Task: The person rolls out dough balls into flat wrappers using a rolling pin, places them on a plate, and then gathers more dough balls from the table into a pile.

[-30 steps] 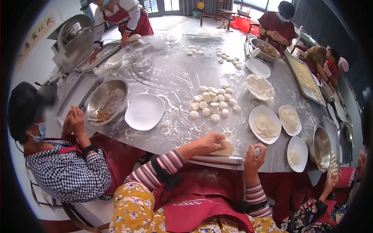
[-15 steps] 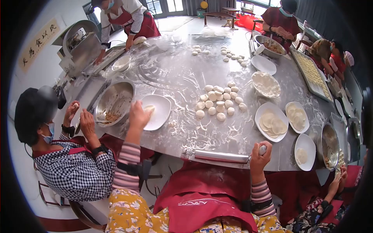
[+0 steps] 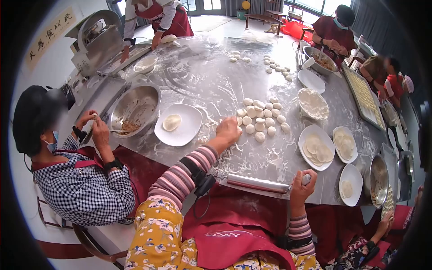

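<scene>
My left hand [image 3: 228, 130] reaches to the near-left edge of a cluster of small round dough pieces [image 3: 260, 126]. Its fingers are curled closed against a dough piece at that edge, mostly hidden by the hand. At the table's front edge, my right hand [image 3: 302, 185] is wrapped around one handle of a metal rolling pin [image 3: 257, 183], which lies crosswise in front of my red apron. Left of my reaching arm, a single flat dough wrapper [image 3: 172, 122] rests on a white plate [image 3: 186, 132].
A metal filling bowl [image 3: 150, 105] stands by the co-worker on the left. Right of the dough lie a flour bowl [image 3: 313, 103] and several plates with wrappers [image 3: 318, 148]. Another metal bowl [image 3: 380, 177] and a tray of dumplings [image 3: 362, 94] are farther right. More co-workers stand around the table.
My left hand has moved right from the white plate to the dough pieces. The wrapper it held lies flat on that plate. My right hand stays on the rolling pin.
</scene>
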`<state>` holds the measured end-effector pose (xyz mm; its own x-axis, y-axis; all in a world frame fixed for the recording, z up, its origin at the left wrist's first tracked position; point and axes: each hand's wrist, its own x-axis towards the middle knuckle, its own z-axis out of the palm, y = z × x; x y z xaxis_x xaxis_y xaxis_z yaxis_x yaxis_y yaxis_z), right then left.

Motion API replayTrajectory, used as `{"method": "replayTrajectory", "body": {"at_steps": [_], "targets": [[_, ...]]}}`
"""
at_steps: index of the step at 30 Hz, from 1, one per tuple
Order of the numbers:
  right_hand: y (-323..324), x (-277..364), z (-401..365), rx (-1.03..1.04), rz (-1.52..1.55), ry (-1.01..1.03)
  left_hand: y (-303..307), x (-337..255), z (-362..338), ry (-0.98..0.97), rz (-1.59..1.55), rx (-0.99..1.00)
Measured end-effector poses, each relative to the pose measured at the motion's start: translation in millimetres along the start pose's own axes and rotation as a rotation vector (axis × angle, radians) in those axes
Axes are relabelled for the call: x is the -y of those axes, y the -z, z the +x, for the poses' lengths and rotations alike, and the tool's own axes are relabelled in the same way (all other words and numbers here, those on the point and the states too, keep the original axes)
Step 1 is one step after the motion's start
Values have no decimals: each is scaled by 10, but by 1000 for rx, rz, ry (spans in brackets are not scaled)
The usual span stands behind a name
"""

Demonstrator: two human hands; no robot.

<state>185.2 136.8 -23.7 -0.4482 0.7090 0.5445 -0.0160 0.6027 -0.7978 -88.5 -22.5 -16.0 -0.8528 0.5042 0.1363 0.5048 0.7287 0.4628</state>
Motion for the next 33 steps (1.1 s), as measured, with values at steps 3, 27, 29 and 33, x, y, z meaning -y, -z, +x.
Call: {"method": "replayTrajectory", "body": {"at_steps": [3,27,29,33], "targets": [[26,120,-15,1,39,-18,-28,-14,-55,-78,-153,118],[-341,-14,390,-47,-88,158,-61,-649,-722,-137,-354,549],[-528,-38,615,-63,-107,198,-82,-723,-668,-170,-267,496],[-648,-77,676,-14,-75,158,-69,-754,-528,-246,-286,511]]}}
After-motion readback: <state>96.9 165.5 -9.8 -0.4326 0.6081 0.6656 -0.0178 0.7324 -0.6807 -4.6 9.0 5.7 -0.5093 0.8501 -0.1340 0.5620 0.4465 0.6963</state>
